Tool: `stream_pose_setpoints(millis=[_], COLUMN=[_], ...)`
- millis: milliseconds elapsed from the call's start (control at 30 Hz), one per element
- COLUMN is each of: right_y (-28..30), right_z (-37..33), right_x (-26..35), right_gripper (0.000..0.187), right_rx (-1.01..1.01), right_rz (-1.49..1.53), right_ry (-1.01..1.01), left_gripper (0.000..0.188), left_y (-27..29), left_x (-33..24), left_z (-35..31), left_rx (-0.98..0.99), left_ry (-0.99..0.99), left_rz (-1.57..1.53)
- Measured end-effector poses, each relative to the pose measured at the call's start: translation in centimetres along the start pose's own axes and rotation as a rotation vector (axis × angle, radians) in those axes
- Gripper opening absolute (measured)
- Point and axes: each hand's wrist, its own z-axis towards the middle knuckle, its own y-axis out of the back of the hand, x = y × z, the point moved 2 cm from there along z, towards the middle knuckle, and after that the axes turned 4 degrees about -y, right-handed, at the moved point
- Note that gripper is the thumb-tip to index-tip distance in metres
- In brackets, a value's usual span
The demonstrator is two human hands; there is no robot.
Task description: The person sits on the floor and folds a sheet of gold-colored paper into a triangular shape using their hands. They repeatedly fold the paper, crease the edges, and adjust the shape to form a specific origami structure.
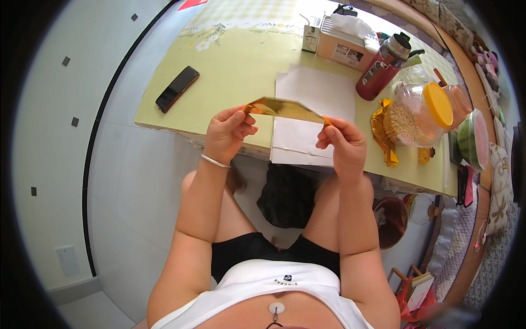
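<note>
A shiny gold strip of foil paper (pixel 286 108) is stretched between my two hands, bowed slightly upward in the middle. My left hand (pixel 228 128) pinches its left end between thumb and fingers. At the other end, my right hand (pixel 346 143) pinches the corner the same way. Both hands are raised over the near edge of the table. Beneath the strip lie several white sheets of paper (pixel 315 86), partly hidden by it. Folded gold foil pieces (pixel 386 137) are gathered on the table to the right of my right hand.
A phone (pixel 177 89) lies at the table's left. To the right stand a red thermos (pixel 382 68), a tissue box (pixel 342 52), a small carton (pixel 310 38) and a yellow-lidded jar (pixel 406 112). Beyond is a watermelon piece (pixel 469 140). A waste bin (pixel 392 222) stands below.
</note>
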Motion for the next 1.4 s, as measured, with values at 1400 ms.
stream_pose_setpoints(millis=[1400], right_y=[0.3], right_z=[0.4], right_x=[1.4], right_gripper=[0.015], right_rx=[-0.094], right_rz=[-0.254], right_ry=[0.106], left_gripper=[0.015], left_y=[-3.3], left_x=[-0.1], left_z=[0.5], left_rx=[-0.154], left_ry=[-0.452], left_rz=[0.934])
